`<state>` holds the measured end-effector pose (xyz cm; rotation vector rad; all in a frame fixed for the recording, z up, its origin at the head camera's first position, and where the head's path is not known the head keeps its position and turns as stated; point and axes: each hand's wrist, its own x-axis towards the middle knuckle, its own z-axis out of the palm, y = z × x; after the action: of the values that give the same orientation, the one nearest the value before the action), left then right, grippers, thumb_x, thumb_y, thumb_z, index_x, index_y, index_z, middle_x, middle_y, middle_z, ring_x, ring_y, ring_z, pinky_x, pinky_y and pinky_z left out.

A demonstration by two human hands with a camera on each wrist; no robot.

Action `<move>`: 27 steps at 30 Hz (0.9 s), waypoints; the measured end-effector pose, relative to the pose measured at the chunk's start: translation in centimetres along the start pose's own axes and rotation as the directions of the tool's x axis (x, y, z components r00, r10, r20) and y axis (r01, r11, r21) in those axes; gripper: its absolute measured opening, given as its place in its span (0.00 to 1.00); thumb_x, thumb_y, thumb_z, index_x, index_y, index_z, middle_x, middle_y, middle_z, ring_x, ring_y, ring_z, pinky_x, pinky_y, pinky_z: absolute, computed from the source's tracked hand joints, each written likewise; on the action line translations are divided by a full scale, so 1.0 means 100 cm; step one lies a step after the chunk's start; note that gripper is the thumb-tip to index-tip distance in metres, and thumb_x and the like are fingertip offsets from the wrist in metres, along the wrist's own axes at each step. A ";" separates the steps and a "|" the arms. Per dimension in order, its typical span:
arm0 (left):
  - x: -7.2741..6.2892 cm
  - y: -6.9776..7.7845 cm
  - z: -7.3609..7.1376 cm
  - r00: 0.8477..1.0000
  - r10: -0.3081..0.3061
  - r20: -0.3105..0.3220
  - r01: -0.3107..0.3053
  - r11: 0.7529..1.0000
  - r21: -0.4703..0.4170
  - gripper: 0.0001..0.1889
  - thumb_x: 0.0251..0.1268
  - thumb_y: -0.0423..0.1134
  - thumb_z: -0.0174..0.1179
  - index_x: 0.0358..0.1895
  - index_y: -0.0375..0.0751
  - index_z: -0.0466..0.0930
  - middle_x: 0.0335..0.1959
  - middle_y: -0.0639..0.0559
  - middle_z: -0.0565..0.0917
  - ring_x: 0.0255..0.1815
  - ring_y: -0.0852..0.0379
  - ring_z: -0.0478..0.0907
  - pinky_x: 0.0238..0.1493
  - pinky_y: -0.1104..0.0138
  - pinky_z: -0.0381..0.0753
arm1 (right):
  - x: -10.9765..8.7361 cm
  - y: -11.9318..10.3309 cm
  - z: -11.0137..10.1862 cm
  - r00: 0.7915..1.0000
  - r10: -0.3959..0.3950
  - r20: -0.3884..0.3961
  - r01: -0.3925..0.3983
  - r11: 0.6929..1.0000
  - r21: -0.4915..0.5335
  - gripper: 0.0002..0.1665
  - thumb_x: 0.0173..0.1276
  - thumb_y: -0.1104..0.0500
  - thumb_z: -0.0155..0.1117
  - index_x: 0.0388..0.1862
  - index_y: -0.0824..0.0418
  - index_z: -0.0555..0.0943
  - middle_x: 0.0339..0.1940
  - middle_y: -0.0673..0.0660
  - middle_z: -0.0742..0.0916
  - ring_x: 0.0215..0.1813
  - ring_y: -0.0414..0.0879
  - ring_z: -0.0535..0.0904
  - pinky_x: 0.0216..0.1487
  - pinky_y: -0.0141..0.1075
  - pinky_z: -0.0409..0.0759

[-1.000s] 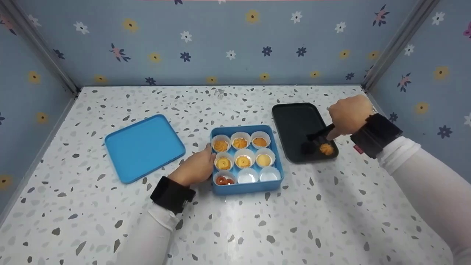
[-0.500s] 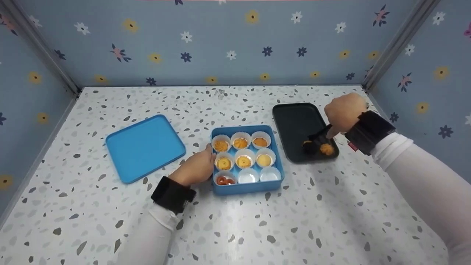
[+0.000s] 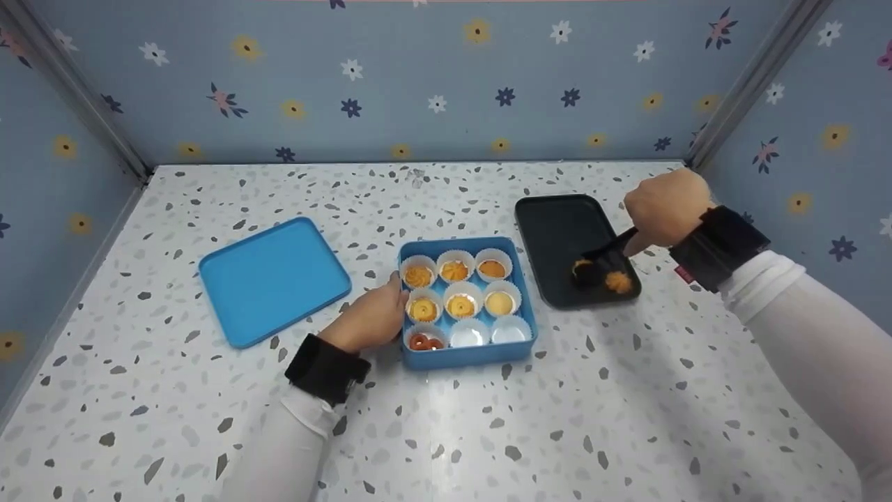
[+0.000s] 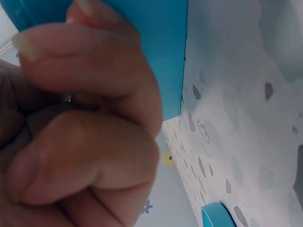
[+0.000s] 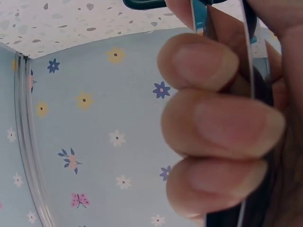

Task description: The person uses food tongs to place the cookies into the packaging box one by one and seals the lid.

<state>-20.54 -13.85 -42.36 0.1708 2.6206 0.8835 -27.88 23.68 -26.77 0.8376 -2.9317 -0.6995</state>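
Observation:
A blue box (image 3: 468,357) holds white paper cups in rows, several with cookies. My left hand (image 3: 371,317) holds the box at its left wall; in the left wrist view its curled fingers (image 4: 90,156) are close to the blue wall. My right hand (image 3: 669,208) grips black tongs (image 3: 612,247) above a black tray (image 3: 557,223), fingers (image 5: 218,123) wrapped round the handle in the right wrist view. The tongs' dark end is low over the tray at a small golden cookie (image 3: 580,268), partly hidden by it. Another piped cookie (image 3: 618,282) lies near the tray's front right corner.
A flat blue lid (image 3: 275,282) lies left of the box on the speckled table (image 3: 446,432). Two front-row paper cups (image 3: 511,329) show no cookie; the front left one has reddish-brown rings (image 3: 425,341). Flowered walls (image 3: 418,84) enclose the back and sides.
My right hand shifts slightly left, then back right and up, with the tongs. A golden cookie comes into view at the tongs' end. My left hand and the box stay put.

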 end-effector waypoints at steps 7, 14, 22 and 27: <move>-0.001 0.000 0.001 1.000 -0.026 0.010 0.027 0.999 -0.025 0.33 0.83 0.45 0.33 0.78 0.28 0.36 0.77 0.36 0.55 0.69 0.43 0.66 0.69 0.52 0.63 | -0.007 0.002 -0.020 1.000 0.024 0.017 -0.024 0.999 0.026 0.31 0.46 0.35 0.78 0.09 0.53 0.72 0.10 0.48 0.70 0.16 0.45 0.65 0.13 0.46 0.68; -0.002 -0.001 -0.001 1.000 -0.029 0.008 0.029 0.999 -0.044 0.33 0.83 0.46 0.33 0.78 0.29 0.35 0.78 0.37 0.54 0.67 0.44 0.68 0.68 0.52 0.64 | -0.023 -0.012 -0.056 1.000 0.000 -0.030 0.001 0.999 0.034 0.27 0.51 0.35 0.75 0.15 0.55 0.82 0.10 0.46 0.70 0.16 0.43 0.62 0.11 0.40 0.61; -0.002 -0.002 -0.001 1.000 -0.016 0.006 0.016 0.999 -0.047 0.33 0.83 0.46 0.33 0.78 0.29 0.35 0.77 0.37 0.55 0.69 0.43 0.67 0.69 0.52 0.62 | -0.030 -0.051 -0.073 0.987 -0.125 -0.098 0.127 0.992 0.018 0.29 0.51 0.35 0.75 0.10 0.50 0.72 0.12 0.45 0.62 0.17 0.42 0.61 0.14 0.36 0.57; -0.001 0.000 -0.001 1.000 0.002 0.005 -0.002 1.000 -0.023 0.33 0.83 0.45 0.33 0.78 0.27 0.36 0.77 0.36 0.56 0.74 0.43 0.60 0.72 0.51 0.59 | -0.025 -0.075 -0.071 0.974 -0.197 -0.113 0.197 0.980 -0.007 0.30 0.49 0.34 0.75 0.10 0.51 0.71 0.13 0.45 0.63 0.16 0.42 0.60 0.15 0.35 0.56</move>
<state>-20.44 -13.94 -42.26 0.1694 2.6048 0.9127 -21.05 16.30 -23.24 1.1405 -2.7771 -0.6313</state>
